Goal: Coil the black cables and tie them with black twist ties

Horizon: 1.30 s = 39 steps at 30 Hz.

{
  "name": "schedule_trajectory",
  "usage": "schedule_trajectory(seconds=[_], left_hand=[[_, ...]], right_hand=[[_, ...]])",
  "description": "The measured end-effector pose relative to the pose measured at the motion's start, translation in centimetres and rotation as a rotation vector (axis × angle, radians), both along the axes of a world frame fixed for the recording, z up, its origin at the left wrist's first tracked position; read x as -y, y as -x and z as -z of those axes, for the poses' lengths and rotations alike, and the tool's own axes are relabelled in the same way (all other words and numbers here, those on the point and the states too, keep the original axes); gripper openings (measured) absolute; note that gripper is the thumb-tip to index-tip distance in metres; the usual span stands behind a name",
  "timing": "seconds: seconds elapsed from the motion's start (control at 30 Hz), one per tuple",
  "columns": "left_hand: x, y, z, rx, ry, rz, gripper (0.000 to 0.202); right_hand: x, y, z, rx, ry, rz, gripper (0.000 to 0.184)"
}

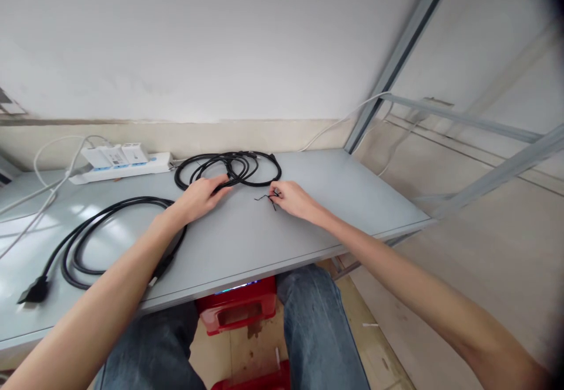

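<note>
Black coiled cables (272, 170) lie in overlapping loops at the back of the grey table (247, 237). My left hand (200, 198) is at their near edge, with a piece of black cable between its thumb and fingers. To the right, just above the tabletop, my right hand (293, 198) pinches thin, bent black twist ties (265, 197) whose ends stick out to the left. Another coiled black cable (126, 201) rests at the left front, partly hidden under my left forearm. Its large black plug (35, 290) lies near the front edge.
A white power strip (127, 170) with white chargers (115, 154) stands at the back left, trailing white cords (59, 181). A metal frame post (394, 61) rises at the right rear corner. Beneath the table, a red stool (240, 308) stands between my knees.
</note>
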State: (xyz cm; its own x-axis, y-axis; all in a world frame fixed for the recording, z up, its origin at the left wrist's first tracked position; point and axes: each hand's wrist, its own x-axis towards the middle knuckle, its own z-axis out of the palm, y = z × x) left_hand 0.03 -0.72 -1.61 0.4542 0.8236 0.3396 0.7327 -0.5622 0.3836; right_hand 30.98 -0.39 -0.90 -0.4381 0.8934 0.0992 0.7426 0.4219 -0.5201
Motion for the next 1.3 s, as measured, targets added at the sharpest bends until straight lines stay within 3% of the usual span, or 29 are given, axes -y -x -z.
schedule_trajectory(seconds=[0.2,0.37,0.57,0.67,0.77,0.87,0.97,1.07,1.17,1.3], left_hand=[[0.2,0.0,-0.8,0.058,-0.047,-0.090,0.033],[0.0,0.1,-0.6,0.038,-0.052,-0.091,0.034],[0.0,0.1,-0.4,0.045,-0.035,-0.082,0.035],[0.0,0.1,-0.3,0.042,-0.027,-0.076,0.034],[0.0,0.1,-0.2,0.036,-0.026,-0.072,0.036],[0.0,0.1,-0.2,0.018,-0.033,-0.071,0.036],[0.0,0.1,-0.2,0.003,-0.041,-0.071,0.036],[0.0,0.1,-0.3,-0.013,-0.045,-0.065,0.037],[0.2,0.0,-0.5,-0.032,-0.049,-0.070,0.037],[0.4,-0.1,-0.8,-0.050,-0.043,-0.077,0.043]], right_hand=[[-1.6,-6.3,0.3,0.004,0.064,0.116,0.005],[-3.1,-10.5,-0.1,0.024,0.097,0.206,0.006],[-4.6,-12.1,-2.8,0.075,0.136,0.231,0.050],[-5.2,-12.5,-4.9,0.186,0.161,0.239,0.054],[-5.5,-12.1,-6.3,0.308,0.080,0.287,0.040],[-5.7,-11.0,-6.5,0.438,0.024,0.271,0.019],[-5.8,-9.9,-6.1,0.506,-0.014,0.219,0.017],[-5.8,-9.5,-6.0,0.520,-0.062,0.183,0.012],[-5.8,-9.4,-7.1,0.503,-0.084,0.158,0.009],[-5.2,-7.1,-8.6,0.224,-0.111,0.153,0.010]])
